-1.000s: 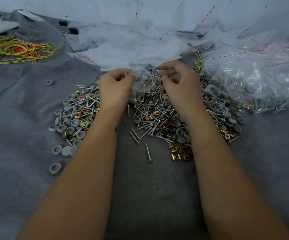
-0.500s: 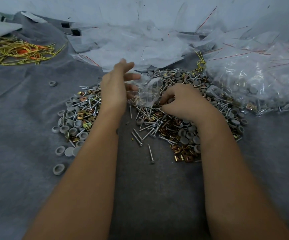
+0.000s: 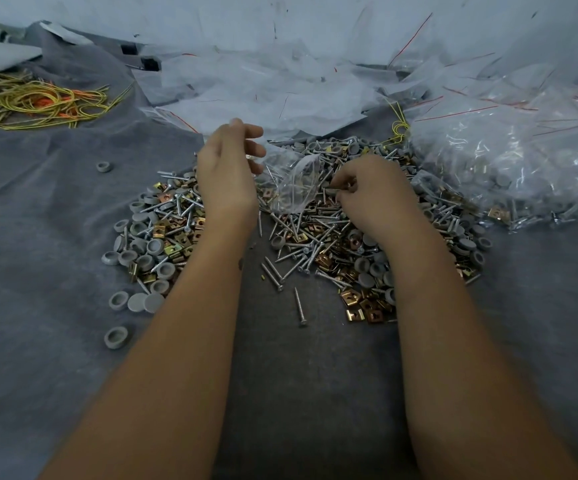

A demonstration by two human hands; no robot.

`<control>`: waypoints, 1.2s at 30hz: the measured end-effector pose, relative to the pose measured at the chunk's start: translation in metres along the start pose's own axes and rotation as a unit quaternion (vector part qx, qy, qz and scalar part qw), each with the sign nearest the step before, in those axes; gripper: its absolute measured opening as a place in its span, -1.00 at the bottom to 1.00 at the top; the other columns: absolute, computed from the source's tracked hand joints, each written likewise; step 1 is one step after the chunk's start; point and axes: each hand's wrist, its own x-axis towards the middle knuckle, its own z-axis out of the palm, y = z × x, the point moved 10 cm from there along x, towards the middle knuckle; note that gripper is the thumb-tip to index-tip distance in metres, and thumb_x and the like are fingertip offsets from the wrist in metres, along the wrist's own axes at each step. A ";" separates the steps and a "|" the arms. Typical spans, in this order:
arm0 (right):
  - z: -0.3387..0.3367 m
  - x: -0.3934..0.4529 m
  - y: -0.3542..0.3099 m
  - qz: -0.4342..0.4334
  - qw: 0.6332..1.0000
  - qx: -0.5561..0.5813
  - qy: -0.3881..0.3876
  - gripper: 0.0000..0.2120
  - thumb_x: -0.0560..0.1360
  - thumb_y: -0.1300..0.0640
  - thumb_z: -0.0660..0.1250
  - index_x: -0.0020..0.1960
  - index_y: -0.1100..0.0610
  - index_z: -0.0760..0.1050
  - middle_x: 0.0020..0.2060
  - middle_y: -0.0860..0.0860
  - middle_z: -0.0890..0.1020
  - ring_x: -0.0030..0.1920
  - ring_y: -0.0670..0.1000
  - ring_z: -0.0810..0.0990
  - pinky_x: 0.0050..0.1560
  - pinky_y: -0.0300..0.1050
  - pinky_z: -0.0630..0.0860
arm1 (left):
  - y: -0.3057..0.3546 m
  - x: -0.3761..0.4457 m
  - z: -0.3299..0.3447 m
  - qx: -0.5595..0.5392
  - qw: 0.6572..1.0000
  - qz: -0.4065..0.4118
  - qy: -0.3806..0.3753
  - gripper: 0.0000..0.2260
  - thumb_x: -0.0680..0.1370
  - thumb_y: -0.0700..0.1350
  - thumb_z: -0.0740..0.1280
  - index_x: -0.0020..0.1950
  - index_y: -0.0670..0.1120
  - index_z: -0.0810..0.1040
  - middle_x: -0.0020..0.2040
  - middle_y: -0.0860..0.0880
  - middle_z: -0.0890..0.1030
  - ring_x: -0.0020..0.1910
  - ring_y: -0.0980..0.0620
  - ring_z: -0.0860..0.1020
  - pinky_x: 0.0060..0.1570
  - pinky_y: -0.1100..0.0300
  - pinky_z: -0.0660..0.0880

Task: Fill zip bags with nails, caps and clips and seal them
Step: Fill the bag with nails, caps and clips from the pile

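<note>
One clear zip bag [image 3: 292, 188] w/ few nails, left hand [image 3: 227, 168] holding it, right hand [image 3: 367, 192] pinching nails.

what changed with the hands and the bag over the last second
The right hand let go of the zip bag and dropped to the pile, where it now pinches small parts. The left hand keeps hold of the bag's edge with its fingers more spread. The pile and the filled bags stayed put.

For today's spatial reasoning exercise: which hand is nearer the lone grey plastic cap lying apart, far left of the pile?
Left. The left hand is just right of the lone grey plastic cap; the right hand lies farther right, beyond the clear zip bag.
</note>
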 end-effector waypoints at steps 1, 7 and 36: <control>-0.002 0.000 0.001 0.003 1.000 0.000 0.006 -0.79 0.52 0.25 0.33 0.06 0.05 0.66 0.06 0.07 0.64 -0.01 0.09 0.58 0.01 -0.07 0.50 | 0.001 -0.001 0.002 0.024 1.000 0.012 -0.008 -0.76 0.65 -0.09 0.18 -0.12 -0.08 0.58 -0.26 0.00 0.53 -0.36 0.11 0.43 -0.39 0.35 0.36; -0.013 -0.005 0.000 0.016 1.000 0.004 -0.015 -0.78 0.49 0.22 0.29 -0.05 0.02 0.68 -0.08 0.00 0.68 -0.07 0.06 0.60 0.00 -0.03 0.57 | 0.003 -0.018 0.044 0.236 0.948 0.140 -0.162 -0.87 0.53 -0.07 0.40 0.05 -0.02 0.53 -0.16 0.10 0.48 -0.28 0.31 0.44 -0.30 0.45 0.41; -0.008 -0.016 -0.008 0.027 0.981 0.127 -0.142 -0.80 0.38 0.26 0.52 -0.19 -0.03 0.62 -0.30 -0.07 0.67 -0.25 -0.07 0.66 -0.32 -0.30 0.54 | -0.015 -0.006 0.032 0.256 0.959 0.068 -0.101 -0.85 0.54 -0.06 0.33 -0.24 0.04 0.50 -0.42 0.10 0.44 -0.48 0.18 0.36 -0.42 0.22 0.36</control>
